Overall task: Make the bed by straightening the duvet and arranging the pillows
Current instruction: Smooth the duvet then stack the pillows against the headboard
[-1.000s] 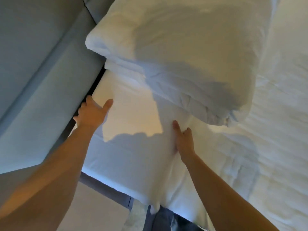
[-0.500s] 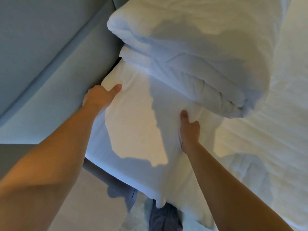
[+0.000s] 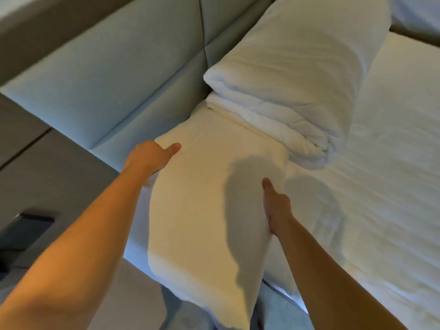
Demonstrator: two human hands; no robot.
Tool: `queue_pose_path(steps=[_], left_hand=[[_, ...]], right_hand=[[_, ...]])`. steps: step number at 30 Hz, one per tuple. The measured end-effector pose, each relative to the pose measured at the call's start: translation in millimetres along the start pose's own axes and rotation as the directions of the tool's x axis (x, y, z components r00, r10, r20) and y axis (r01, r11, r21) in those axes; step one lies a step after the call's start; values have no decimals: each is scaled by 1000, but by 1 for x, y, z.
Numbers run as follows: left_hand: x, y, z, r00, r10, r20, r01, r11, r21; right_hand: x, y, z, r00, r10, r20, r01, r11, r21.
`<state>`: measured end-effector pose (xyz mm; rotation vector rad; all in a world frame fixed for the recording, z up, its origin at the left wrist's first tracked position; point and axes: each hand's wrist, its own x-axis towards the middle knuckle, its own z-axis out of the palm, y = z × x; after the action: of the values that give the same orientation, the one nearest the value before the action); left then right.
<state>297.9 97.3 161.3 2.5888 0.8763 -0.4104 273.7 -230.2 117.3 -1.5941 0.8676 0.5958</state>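
Pillow-arranging step: left hand [image 3: 152, 155] and right hand [image 3: 277, 206] each grip a side of the white pillow [image 3: 209, 206] at frame center, beside the folded duvet [image 3: 285, 91]. Next, probably set it against the headboard [image 3: 119, 79].

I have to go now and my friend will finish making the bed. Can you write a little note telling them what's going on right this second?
Left hand: gripping the far left edge of the plump white pillow, thumb on top.
Right hand: gripping the pillow's right edge, thumb on top.
The pillow is held near the grey padded headboard, its near end hanging past the mattress corner.
The folded white duvet sits bundled at the head of the bed, on the pillow's far end, over the white bed sheet.
Done: nothing finished.
Left: place the pillow, spread and straighten the duvet.
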Motion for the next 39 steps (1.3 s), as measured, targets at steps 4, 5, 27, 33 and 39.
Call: queue_pose_path(steps=[4,5,27,33,39], left_hand=[[-65,-17,-28,998,2,-62,-7,996,-92],[-80,-21,-34,997,1,-76,-10,992,-124],[-262,119,-229,803,239,-546,-478,806,-349],[-187,218,-260,740,269,-616,-615,641,-459],[-54,335,-299,724,307,-618,-665,549,-506]], right_hand=[[-52,8,-26,999,-11,45,12,1000,-20],[-66,9,-33,999,-25,47,27,999,-26],[-281,-126,-189,868,-480,-126,496,832,249],[-256,-245,-214,763,-600,-241,646,727,233],[-185,-395,-208,690,-661,-294,719,673,175]])
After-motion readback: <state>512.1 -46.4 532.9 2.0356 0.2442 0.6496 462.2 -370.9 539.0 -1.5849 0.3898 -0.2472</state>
